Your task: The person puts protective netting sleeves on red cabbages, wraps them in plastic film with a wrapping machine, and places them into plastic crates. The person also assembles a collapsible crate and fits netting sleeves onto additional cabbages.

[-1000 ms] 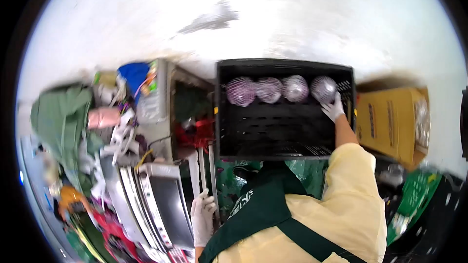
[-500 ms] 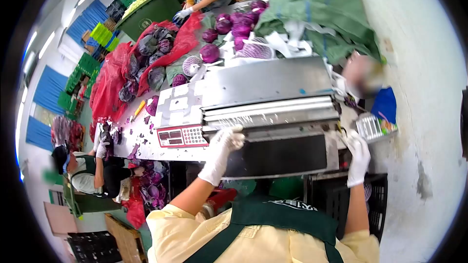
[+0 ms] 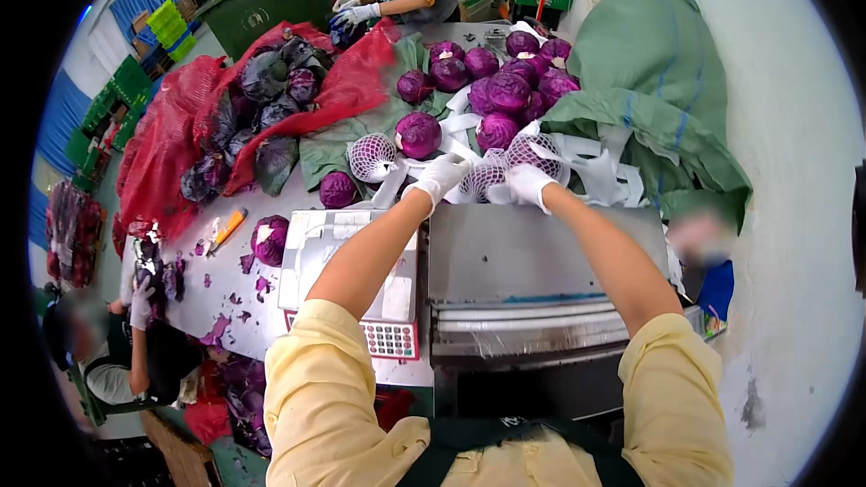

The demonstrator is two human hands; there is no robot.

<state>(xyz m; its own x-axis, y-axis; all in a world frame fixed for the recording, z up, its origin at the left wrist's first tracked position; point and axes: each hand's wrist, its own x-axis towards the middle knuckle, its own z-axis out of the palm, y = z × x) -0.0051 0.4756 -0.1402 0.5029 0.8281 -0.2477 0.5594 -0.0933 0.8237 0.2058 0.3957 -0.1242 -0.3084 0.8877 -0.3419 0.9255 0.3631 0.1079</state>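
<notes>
While your left hand (image 3: 439,179) and right hand (image 3: 528,182) flank one netted cabbage (image 3: 484,175), upper centre of frame, their grip: cannot tell.

Bare cabbages (image 3: 507,92) are gleaming deep purple, while netted cabbages (image 3: 372,158) are showing purple through white diamond patterning. Gloved hands (image 3: 438,178) are showing white, sleeves (image 3: 320,388) pale yellow; the sack (image 3: 642,41) is bearing blue stripes on green, the mesh bag (image 3: 167,140) is glowing red.
</notes>
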